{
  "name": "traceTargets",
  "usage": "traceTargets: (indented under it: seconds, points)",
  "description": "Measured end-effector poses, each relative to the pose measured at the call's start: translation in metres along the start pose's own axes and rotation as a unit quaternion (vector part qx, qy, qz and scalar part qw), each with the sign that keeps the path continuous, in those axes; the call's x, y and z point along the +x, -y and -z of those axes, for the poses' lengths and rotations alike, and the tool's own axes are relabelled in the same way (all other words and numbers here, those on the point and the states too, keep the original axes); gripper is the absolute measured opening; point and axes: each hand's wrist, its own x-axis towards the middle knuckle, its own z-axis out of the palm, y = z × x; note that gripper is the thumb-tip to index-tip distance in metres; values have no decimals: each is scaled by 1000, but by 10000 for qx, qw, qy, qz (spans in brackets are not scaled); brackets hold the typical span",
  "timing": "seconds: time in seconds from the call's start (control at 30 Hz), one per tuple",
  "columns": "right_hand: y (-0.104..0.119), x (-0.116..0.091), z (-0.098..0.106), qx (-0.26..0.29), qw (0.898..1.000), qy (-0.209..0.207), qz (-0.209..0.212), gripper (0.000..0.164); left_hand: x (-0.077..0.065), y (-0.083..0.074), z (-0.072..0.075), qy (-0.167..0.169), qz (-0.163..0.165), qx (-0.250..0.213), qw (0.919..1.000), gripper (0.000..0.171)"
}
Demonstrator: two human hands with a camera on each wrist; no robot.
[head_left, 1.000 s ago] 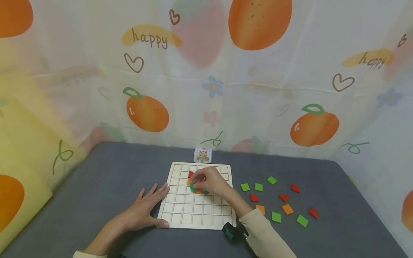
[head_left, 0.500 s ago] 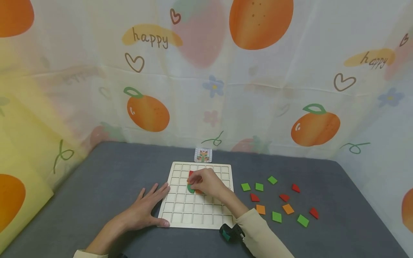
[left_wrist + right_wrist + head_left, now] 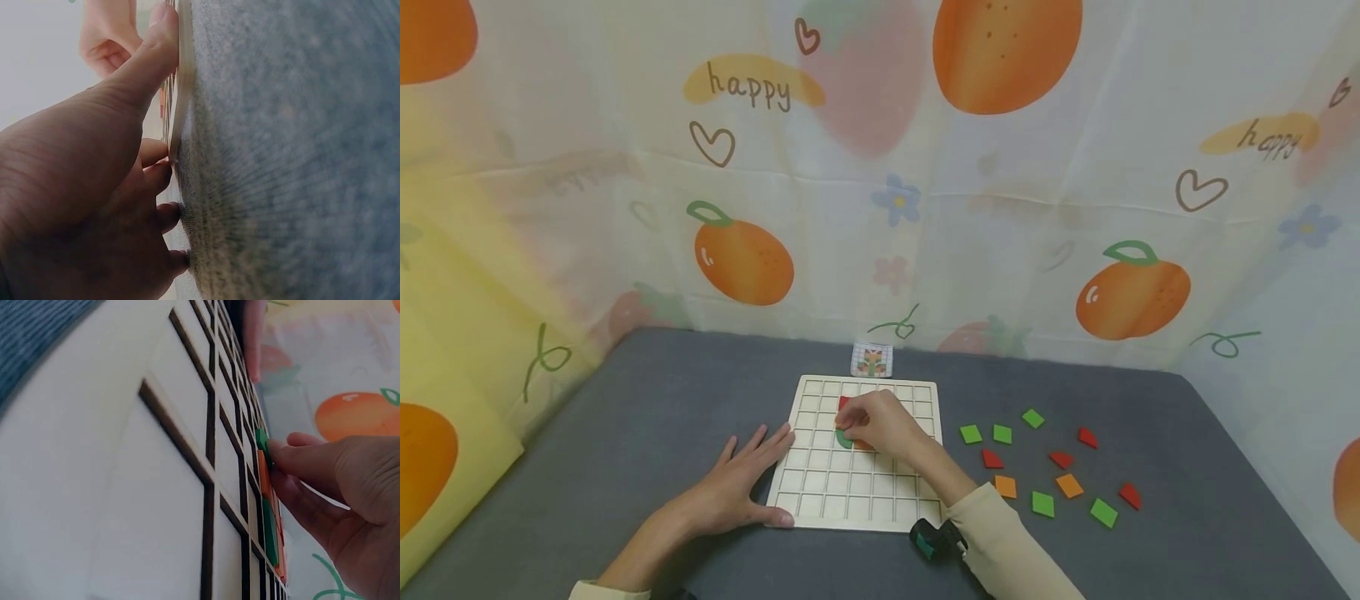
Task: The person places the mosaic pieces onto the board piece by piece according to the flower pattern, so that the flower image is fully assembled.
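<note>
My left hand lies with spread fingers along the left side of the white grid board; its thumb rests at the near left corner. My right hand reaches over the board's upper middle. Its thumb and fingertips pinch a green tile with a rounded edge, which sits at a grid cell. Beside that tile, in the right wrist view, lie an orange tile and another green tile. A red tile shows just behind my fingers; the hand hides other cells.
Right of the board lie scattered green square tiles, orange squares and red rounded tiles. A small pattern card lies behind the board on the grey table. A printed curtain hangs at the back.
My right hand has shifted slightly left with the green tile, bringing it to the cell left of the orange tile; over the last half second it has stayed nearly still. The left hand holds its place.
</note>
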Motion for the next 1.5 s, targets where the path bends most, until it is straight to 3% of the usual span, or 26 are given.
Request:
traceTargets:
  seconds: [0.43,0.67,1.13,1.5]
  points:
    - [0,1,1,-289,9994,185,33,10,-1,0,0,-10,-74,-7,10000,112]
    - [-1,-4,8,-424,9991,37,7,12,1,-1,1,-26,-135,3,9999,113]
    - [-20,-40,46,-704,9970,-303,83,15,-2,-2,1,-22,33,53,10000,114]
    - [-50,-79,86,-1131,9910,-532,-487,21,1,-1,0,7,78,36,10000,115]
